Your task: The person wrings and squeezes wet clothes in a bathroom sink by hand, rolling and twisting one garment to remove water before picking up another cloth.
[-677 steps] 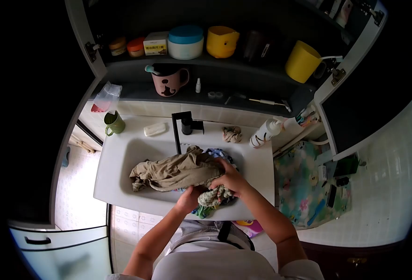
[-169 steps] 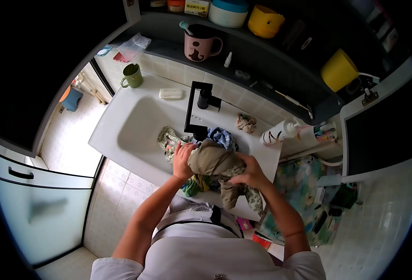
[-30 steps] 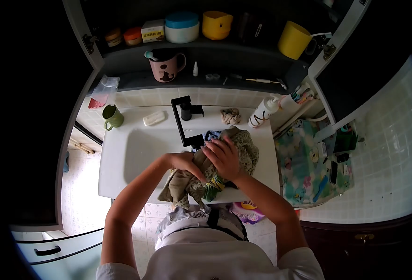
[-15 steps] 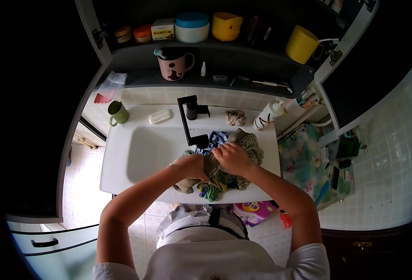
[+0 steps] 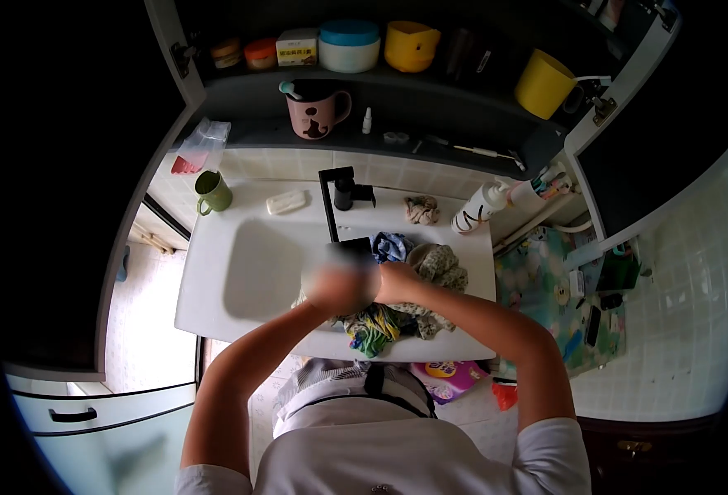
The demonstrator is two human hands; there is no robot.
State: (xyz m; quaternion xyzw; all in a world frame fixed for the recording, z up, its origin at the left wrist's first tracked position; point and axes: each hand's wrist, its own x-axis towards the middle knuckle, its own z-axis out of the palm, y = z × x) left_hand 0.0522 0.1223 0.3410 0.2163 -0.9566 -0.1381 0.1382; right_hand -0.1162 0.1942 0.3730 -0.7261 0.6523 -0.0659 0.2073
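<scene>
- Head view: my left hand and right hand are together just below the spout end of the black tap, over the white sink.
- Left fingers: blurred; I cannot tell whether they are released, clenched or grasping cloth.
- Right fingers: directed in toward my left hand, tips lost in the blur; I cannot tell what they grasp, if anything.
- Clothes: bunched at the right side of the basin. I record a blue cloth behind my right hand, a leaf-patterned cloth partly covered by my right forearm, and a green-and-yellow cloth on the front rim, nearest my body.
- Back ledge, left to right: green mug, white bar, the tap, crumpled beige cloth, white pump bottle.
- Shelf above: pink mug, upright; small white bottle near its handle.
</scene>
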